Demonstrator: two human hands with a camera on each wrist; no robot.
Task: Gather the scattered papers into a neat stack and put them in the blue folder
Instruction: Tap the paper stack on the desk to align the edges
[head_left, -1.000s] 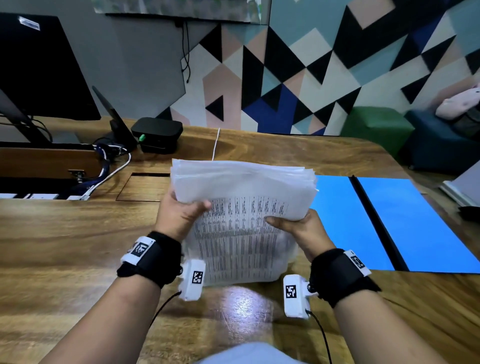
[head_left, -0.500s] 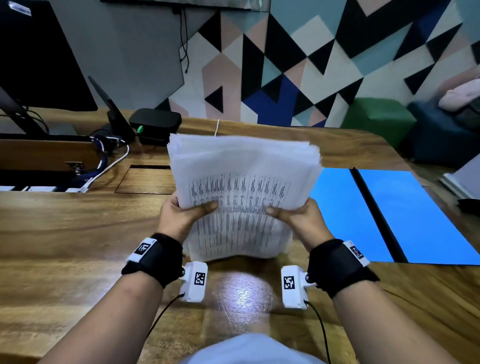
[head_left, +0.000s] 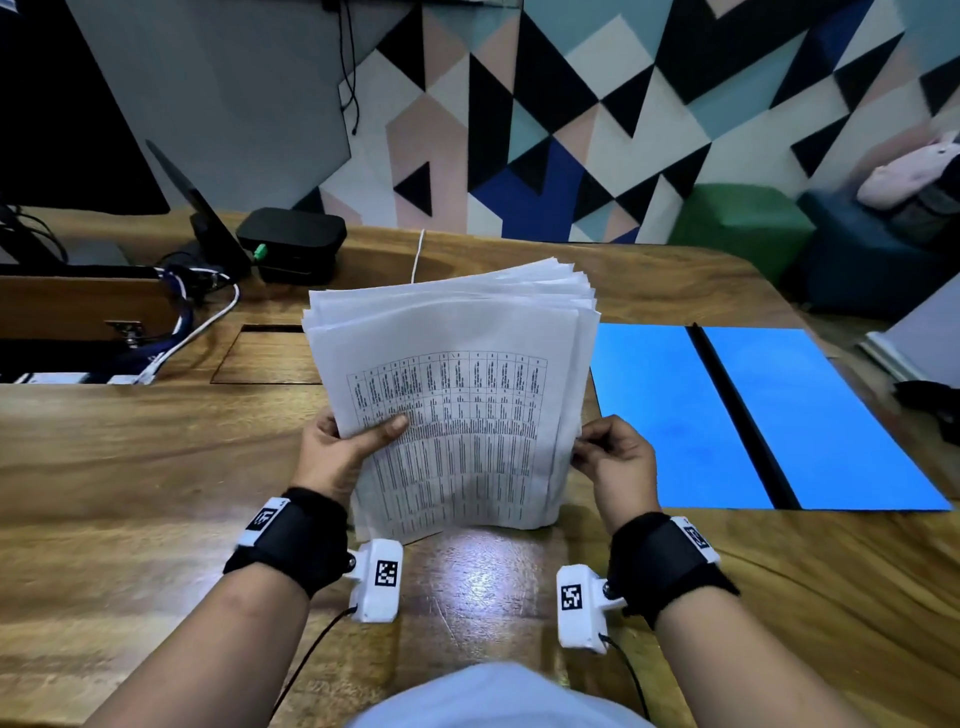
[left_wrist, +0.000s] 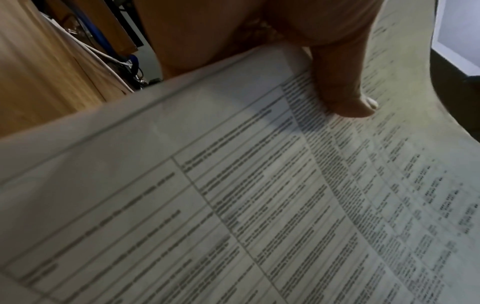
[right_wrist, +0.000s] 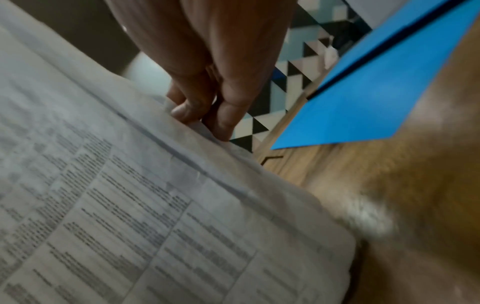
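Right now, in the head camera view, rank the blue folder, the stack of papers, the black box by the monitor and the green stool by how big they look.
1. blue folder, lying open, and stack of papers: too close to rank, and the stack stands nearer the camera
2. green stool
3. black box, close to the stool

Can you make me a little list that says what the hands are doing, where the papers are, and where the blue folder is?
Left hand: grips the left edge of the papers, thumb across the printed page
Right hand: fingers curled on the right edge of the papers
Papers: one stack, held upright, bottom edge on or just above the table, top edges fanned and uneven
Blue folder: lying open and flat on the table, to the right of the papers, nothing in it
Table: brown wood
Job left: papers not yet in the folder
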